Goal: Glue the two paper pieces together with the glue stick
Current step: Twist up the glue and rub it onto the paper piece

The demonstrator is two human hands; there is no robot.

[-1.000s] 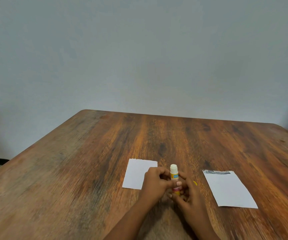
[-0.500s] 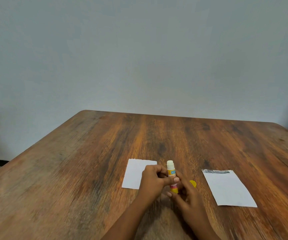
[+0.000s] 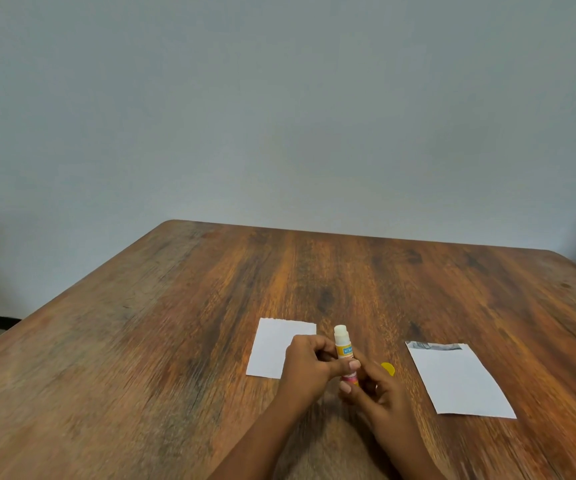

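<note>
Wood-grain table (image 3: 175, 341) fills the lower half of the view, with a plain grey wall behind it. Near the front edge both hands are clamped on the one glue stick (image 3: 343, 351). The left hand (image 3: 309, 367) curls round the middle of the barrel with the thumb laid across it, and the right hand (image 3: 380, 389) pinches the base from below, which I take to be a grip for twisting the glue up. The stick stands nearly upright, its long axis rising off the table and its bare white tip pointing up and away from the person, so it must be tipped over before it can touch paper. A single yellow cap (image 3: 388, 368) shows just beyond the right hand's knuckles; I cannot tell whether it lies on the wood or is held. Two paper pieces lie flat, one on each side. The left paper (image 3: 272, 344) is just beyond and to the left of the grip, with its near right corner hidden behind the left hand. The right paper (image 3: 459, 379), with a grey printed strip along its far edge, lies clearly apart from the right hand. By my reading the left paper is closer to the stick's tip, so it looks the easier one to glue first.
</note>
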